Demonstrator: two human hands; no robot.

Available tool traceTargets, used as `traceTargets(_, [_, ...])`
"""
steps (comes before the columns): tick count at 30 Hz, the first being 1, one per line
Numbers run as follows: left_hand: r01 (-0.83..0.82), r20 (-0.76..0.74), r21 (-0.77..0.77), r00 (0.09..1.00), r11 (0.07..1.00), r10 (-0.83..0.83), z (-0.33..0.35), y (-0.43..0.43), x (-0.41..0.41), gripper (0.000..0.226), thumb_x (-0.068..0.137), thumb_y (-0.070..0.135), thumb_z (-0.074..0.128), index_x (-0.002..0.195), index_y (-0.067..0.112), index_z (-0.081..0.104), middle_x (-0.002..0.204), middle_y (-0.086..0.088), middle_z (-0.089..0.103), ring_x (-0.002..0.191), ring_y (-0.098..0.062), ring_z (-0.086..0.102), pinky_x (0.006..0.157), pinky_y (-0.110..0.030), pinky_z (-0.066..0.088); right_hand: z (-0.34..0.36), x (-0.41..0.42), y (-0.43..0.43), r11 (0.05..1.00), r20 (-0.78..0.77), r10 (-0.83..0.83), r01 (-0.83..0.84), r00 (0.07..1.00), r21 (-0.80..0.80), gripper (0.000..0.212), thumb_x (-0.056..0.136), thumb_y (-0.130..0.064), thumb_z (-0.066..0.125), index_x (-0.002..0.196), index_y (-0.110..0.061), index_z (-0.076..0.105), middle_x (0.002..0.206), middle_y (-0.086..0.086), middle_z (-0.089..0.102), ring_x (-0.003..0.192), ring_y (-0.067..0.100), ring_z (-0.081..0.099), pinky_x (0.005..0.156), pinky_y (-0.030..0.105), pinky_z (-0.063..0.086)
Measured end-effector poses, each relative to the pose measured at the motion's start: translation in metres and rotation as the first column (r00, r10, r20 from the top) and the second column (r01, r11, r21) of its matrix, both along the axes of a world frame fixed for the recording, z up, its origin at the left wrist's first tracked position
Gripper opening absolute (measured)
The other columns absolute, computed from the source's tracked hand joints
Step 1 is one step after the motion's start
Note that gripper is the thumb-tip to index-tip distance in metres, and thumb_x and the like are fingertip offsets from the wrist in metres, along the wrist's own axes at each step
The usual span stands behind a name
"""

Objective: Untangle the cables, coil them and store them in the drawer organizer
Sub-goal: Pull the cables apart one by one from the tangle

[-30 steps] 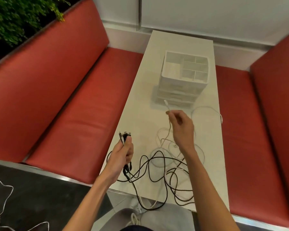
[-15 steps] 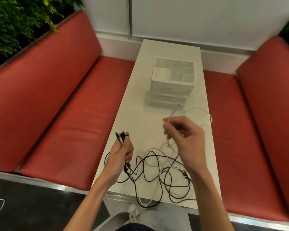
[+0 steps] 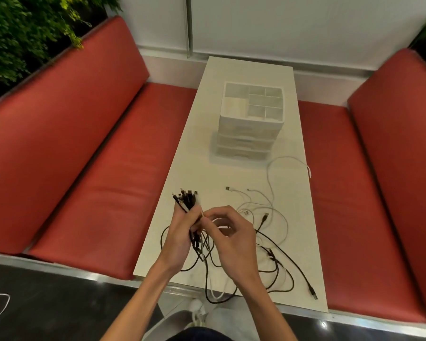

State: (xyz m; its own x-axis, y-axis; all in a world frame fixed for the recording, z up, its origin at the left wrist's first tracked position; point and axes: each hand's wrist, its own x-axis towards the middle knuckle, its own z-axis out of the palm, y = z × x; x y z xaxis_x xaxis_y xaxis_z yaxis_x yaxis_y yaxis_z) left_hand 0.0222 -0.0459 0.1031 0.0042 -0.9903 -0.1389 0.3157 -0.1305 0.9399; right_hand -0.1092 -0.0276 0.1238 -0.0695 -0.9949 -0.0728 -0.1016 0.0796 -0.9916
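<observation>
Early days here — the left hand [image 3: 180,232] clamps the cables [image 3: 272,258] by their gathered plug ends, and the right hand [image 3: 231,239] pinches a white end against that bundle. The rest sprawls tangled on the table [image 3: 244,72] — nothing coiled, and the drawer organizer [image 3: 251,124] stands beyond, seemingly unfilled.

Single head-worn wide-angle view, above the near end of the long white rectangular tabletop [image 3: 234,72], facing forward and steeply down toward the white wall panel [image 3: 280,25]. Left hand [image 3: 182,232] and right hand [image 3: 234,239] lie close beneath the lens, low centre.
</observation>
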Motion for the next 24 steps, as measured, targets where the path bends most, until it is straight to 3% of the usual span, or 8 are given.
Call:
traceTargets(2, [0.018,0.058,-0.022,0.998,1.000,-0.017,0.001,-0.001,-0.006,0.035,0.102,0.036,0.061,0.122,0.009,0.050,0.089,0.014,0.068,0.085,-0.004,0.066,0.080,-0.022,0.053,-0.003,0.000,0.000,1.000,-0.038,0.000,0.000,0.999,-0.009,0.010,0.095,-0.021,0.083,0.098,-0.030,0.078,0.094,-0.008,0.079,0.088,0.018,0.075,0.084,0.042,0.061])
traceTargets(4, [0.022,0.126,-0.027,0.992,0.999,-0.019,0.001,-0.001,-0.010,0.037,0.106,0.035,0.058,0.135,0.013,0.051,0.100,0.020,0.072,0.103,0.000,0.068,0.091,-0.019,0.052,-0.006,0.002,0.002,1.000,-0.068,-0.003,0.002,0.998,-0.022,0.013,0.095,-0.019,0.082,0.096,-0.031,0.077,0.094,-0.010,0.078,0.087,0.019,0.074,0.082,0.038,0.060])
traceTargets(7, [0.014,0.230,-0.028,0.973,1.000,-0.008,0.002,-0.001,-0.014,0.031,0.102,0.037,0.051,0.122,0.014,0.055,0.089,0.027,0.066,0.093,0.003,0.064,0.091,-0.019,0.049,-0.008,0.003,0.003,0.999,-0.122,0.034,-0.037,0.992,-0.028,0.015,0.094,-0.014,0.079,0.095,-0.028,0.073,0.093,-0.011,0.078,0.087,0.018,0.075,0.079,0.034,0.060])
traceTargets(11, [-0.008,0.298,-0.007,0.954,1.000,0.009,0.001,-0.002,-0.009,0.034,0.108,0.049,0.047,0.106,0.016,0.053,0.078,0.025,0.060,0.079,0.002,0.059,0.081,-0.019,0.048,-0.001,-0.016,-0.005,0.966,-0.137,0.257,-0.254,0.957,0.044,0.017,0.095,-0.012,0.080,0.104,-0.024,0.071,0.097,-0.012,0.080,0.094,0.011,0.078,0.088,0.031,0.062])
traceTargets(14, [0.017,0.391,-0.051,0.920,0.999,0.004,-0.002,-0.003,-0.002,0.048,0.105,0.059,0.044,0.099,0.012,0.052,0.078,0.014,0.053,0.078,-0.012,0.052,0.080,-0.031,0.044,0.002,-0.028,-0.017,0.990,-0.065,0.144,-0.144,0.987,0.015,0.010,0.101,-0.016,0.074,0.104,-0.023,0.068,0.100,-0.005,0.079,0.099,0.017,0.078,0.094,0.046,0.062])
traceTargets(17, [0.120,0.409,-0.049,0.908,0.992,-0.090,0.002,-0.001,-0.006,0.030,0.111,0.050,0.042,0.096,0.026,0.053,0.078,0.010,0.050,0.075,-0.015,0.050,0.075,-0.032,0.046,0.010,-0.028,-0.031,0.997,0.005,0.066,-0.066,0.998,-0.038,0.008,0.111,-0.028,0.060,0.113,-0.022,0.065,0.110,-0.004,0.079,0.110,0.017,0.075,0.102,0.052,0.057])
traceTargets(20, [0.261,0.384,-0.022,0.893,0.965,-0.233,0.010,0.004,-0.015,0.016,0.111,0.040,0.043,0.105,0.030,0.055,0.082,0.009,0.050,0.074,-0.008,0.047,0.069,-0.021,0.046,0.026,-0.021,-0.047,0.975,0.021,0.215,-0.213,0.976,-0.063,0.029,0.117,-0.034,0.043,0.121,-0.018,0.066,0.122,-0.002,0.077,0.122,0.018,0.071,0.111,0.053,0.051])
traceTargets(24, [0.422,0.537,0.020,0.760,0.906,-0.366,0.017,0.004,-0.013,0.013,0.110,0.043,0.046,0.116,0.035,0.054,0.092,0.001,0.061,0.080,-0.004,0.056,0.075,-0.031,0.053,0.042,-0.011,-0.062,0.867,-0.043,0.497,-0.498,0.867,-0.013,0.044,0.119,-0.036,0.037,0.120,-0.011,0.073,0.125,0.001,0.077,0.126,0.019,0.070,0.117,0.050,0.047])
